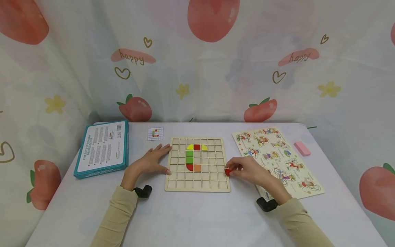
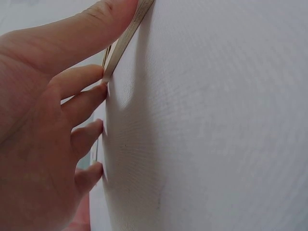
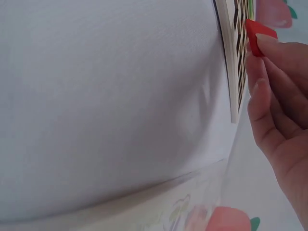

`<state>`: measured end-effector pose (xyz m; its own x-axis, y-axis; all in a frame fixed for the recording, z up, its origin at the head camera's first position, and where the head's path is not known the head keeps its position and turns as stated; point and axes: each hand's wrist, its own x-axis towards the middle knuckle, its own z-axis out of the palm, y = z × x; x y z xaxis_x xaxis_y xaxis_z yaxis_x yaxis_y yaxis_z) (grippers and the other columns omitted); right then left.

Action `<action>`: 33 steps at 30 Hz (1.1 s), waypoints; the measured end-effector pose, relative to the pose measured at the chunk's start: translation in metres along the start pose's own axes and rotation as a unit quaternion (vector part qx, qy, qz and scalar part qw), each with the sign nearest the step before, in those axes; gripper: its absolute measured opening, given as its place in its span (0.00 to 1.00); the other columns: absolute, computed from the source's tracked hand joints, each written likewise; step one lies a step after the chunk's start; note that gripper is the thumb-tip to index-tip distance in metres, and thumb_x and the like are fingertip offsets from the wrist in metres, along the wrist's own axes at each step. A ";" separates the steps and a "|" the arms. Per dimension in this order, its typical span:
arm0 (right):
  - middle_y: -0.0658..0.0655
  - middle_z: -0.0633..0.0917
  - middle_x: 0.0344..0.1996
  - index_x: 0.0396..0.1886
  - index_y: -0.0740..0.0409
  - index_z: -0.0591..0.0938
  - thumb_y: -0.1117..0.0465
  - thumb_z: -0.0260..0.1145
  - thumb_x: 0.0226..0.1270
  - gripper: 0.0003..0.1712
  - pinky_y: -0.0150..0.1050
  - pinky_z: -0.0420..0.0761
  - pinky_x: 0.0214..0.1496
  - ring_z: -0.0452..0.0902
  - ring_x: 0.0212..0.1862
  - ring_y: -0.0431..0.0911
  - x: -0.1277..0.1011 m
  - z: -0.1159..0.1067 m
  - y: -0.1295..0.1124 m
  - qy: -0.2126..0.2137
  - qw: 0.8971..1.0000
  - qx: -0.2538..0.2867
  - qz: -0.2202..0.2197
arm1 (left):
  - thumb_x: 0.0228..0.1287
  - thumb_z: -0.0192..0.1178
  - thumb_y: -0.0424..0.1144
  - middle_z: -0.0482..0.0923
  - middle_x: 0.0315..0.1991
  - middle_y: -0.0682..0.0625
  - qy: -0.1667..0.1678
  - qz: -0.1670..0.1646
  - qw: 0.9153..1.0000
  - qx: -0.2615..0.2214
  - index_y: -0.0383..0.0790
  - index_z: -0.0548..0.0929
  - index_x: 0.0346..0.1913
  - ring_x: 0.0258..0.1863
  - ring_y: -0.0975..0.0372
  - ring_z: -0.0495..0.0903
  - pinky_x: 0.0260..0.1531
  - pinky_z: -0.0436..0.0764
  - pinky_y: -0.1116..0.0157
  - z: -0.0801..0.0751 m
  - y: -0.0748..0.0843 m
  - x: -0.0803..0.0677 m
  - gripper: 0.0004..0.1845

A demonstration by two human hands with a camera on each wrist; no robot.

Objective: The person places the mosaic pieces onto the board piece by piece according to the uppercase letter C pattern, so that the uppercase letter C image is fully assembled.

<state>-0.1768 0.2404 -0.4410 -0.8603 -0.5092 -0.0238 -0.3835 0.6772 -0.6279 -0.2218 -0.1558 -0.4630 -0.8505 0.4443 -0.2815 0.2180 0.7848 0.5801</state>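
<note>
A wooden grid board (image 1: pixel 197 181) lies at the table's middle, with yellow, red, green and orange tiles (image 1: pixel 193 157) set in a C shape. My right hand (image 1: pixel 247 169) pinches a small red tile (image 1: pixel 227 172) at the board's right edge; the right wrist view shows the same red tile (image 3: pixel 257 34) held between fingertips beside the grid board (image 3: pixel 234 62). My left hand (image 1: pixel 152 160) rests flat on the table with straight fingers (image 2: pixel 84 101) touching the grid board's left edge (image 2: pixel 122 43).
A teal box (image 1: pixel 103 148) lies at the left. A small pattern card (image 1: pixel 155 133) sits behind the board. On the right lie a cartoon-figure puzzle board (image 1: pixel 277 161) and a pink block (image 1: pixel 301 148). A strawberry-print cloth hangs behind.
</note>
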 end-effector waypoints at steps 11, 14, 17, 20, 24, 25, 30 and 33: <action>0.49 0.90 0.40 0.47 0.55 0.88 0.70 0.70 0.66 0.12 0.33 0.85 0.47 0.84 0.41 0.39 0.013 0.008 -0.008 -0.007 0.999 0.031 -0.019 | 0.54 0.78 0.51 0.50 0.84 0.45 0.003 0.002 1.000 -0.001 0.44 0.58 0.82 0.84 0.45 0.39 0.81 0.38 0.41 0.001 0.000 0.000 0.56; 0.48 0.90 0.38 0.44 0.53 0.89 0.68 0.70 0.67 0.09 0.33 0.85 0.46 0.85 0.40 0.39 0.018 0.011 -0.009 -0.001 0.999 0.039 -0.021 | 0.54 0.78 0.51 0.50 0.84 0.45 0.003 0.003 1.000 -0.004 0.43 0.58 0.82 0.84 0.45 0.39 0.81 0.38 0.40 0.000 0.000 0.000 0.56; 0.47 0.90 0.37 0.43 0.52 0.89 0.66 0.71 0.67 0.07 0.33 0.85 0.46 0.84 0.40 0.38 0.024 0.016 -0.010 0.000 0.999 0.051 -0.009 | 0.54 0.78 0.51 0.50 0.84 0.45 0.001 0.004 1.000 -0.005 0.43 0.58 0.82 0.84 0.45 0.39 0.81 0.38 0.40 0.000 0.001 0.000 0.56; 0.46 0.90 0.37 0.43 0.52 0.89 0.66 0.70 0.68 0.07 0.31 0.84 0.47 0.84 0.40 0.38 0.029 0.020 -0.011 -0.001 0.998 0.062 0.005 | 0.54 0.78 0.52 0.50 0.84 0.45 0.000 0.004 1.000 -0.003 0.43 0.58 0.82 0.84 0.45 0.39 0.81 0.38 0.40 0.000 0.001 0.001 0.56; 0.50 0.90 0.37 0.42 0.55 0.89 0.67 0.69 0.69 0.06 0.31 0.85 0.45 0.85 0.39 0.40 0.036 0.025 -0.013 -0.001 0.997 0.083 0.007 | 0.55 0.78 0.52 0.50 0.84 0.45 -0.002 0.004 1.000 -0.002 0.43 0.57 0.82 0.84 0.45 0.39 0.81 0.38 0.41 -0.001 0.001 0.001 0.56; 0.52 0.90 0.37 0.42 0.57 0.88 0.68 0.69 0.69 0.06 0.32 0.85 0.44 0.86 0.38 0.41 0.038 0.026 -0.014 -0.004 0.996 0.094 0.007 | 0.55 0.77 0.52 0.49 0.84 0.45 -0.002 0.004 1.000 -0.003 0.43 0.57 0.82 0.84 0.45 0.38 0.81 0.37 0.41 -0.001 0.001 0.002 0.56; 0.58 0.90 0.36 0.43 0.63 0.87 0.70 0.67 0.69 0.06 0.35 0.89 0.39 0.88 0.34 0.45 0.046 0.033 -0.020 -0.027 0.988 0.148 0.026 | 0.55 0.77 0.51 0.50 0.84 0.44 -0.004 0.008 1.000 -0.005 0.42 0.58 0.82 0.84 0.44 0.39 0.81 0.38 0.40 -0.001 0.000 0.002 0.56; 0.59 0.90 0.36 0.44 0.63 0.88 0.71 0.66 0.70 0.07 0.36 0.89 0.38 0.87 0.33 0.45 0.051 0.037 -0.023 -0.030 0.987 0.153 0.039 | 0.55 0.77 0.52 0.49 0.84 0.45 -0.005 0.006 1.000 -0.006 0.43 0.57 0.82 0.84 0.45 0.38 0.81 0.37 0.41 -0.001 0.000 0.002 0.56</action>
<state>-0.1994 0.1793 -0.4570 -0.8587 -0.4978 -0.1216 -0.1893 0.5286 -0.8275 -0.2243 -0.1550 -0.4628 -0.8428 0.4579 -0.2830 0.2217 0.7743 0.5927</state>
